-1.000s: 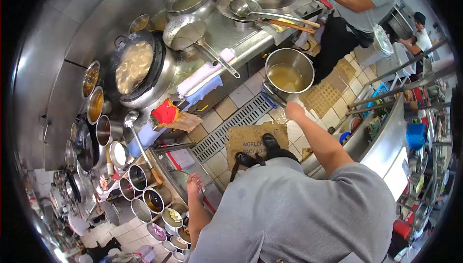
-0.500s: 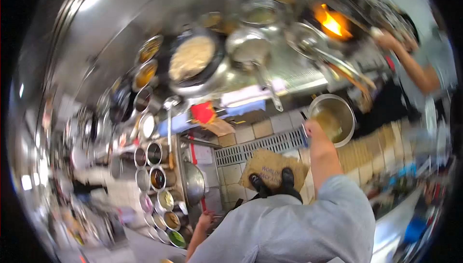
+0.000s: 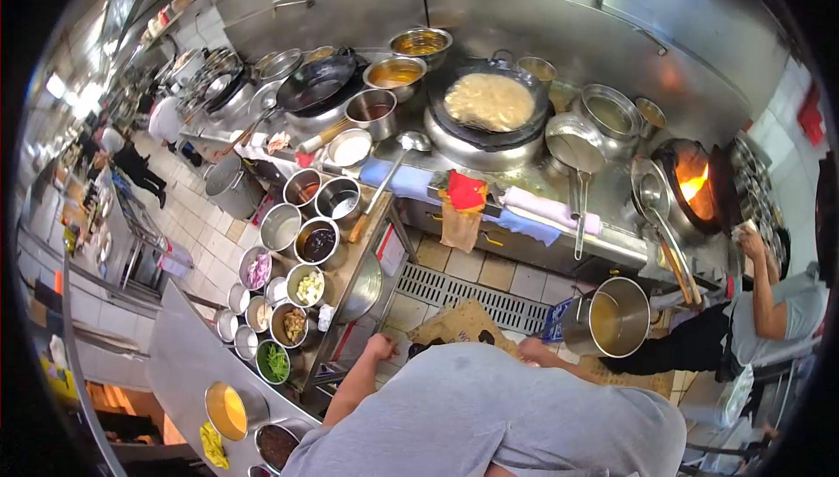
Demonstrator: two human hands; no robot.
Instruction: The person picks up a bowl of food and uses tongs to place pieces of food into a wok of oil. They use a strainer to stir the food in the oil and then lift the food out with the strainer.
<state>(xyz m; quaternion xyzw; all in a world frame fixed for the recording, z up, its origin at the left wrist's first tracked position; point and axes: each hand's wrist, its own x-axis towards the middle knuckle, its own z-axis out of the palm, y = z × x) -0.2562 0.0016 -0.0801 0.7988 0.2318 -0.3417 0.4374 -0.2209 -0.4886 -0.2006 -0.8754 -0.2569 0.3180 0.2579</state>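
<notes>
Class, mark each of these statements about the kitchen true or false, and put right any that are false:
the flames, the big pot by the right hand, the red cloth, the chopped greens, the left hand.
1. Flames show at the stove's right side. True.
2. The pot nearest the person's right hand is dry inside. False: it holds yellowish liquid.
3. The red cloth hangs at the stove's front edge. True.
4. The chopped greens share one container with the purple-and-white pieces. False: the chopped greens and the purple-and-white pieces are in separate containers.
5. The person's left hand is away from that pot. True.
</notes>
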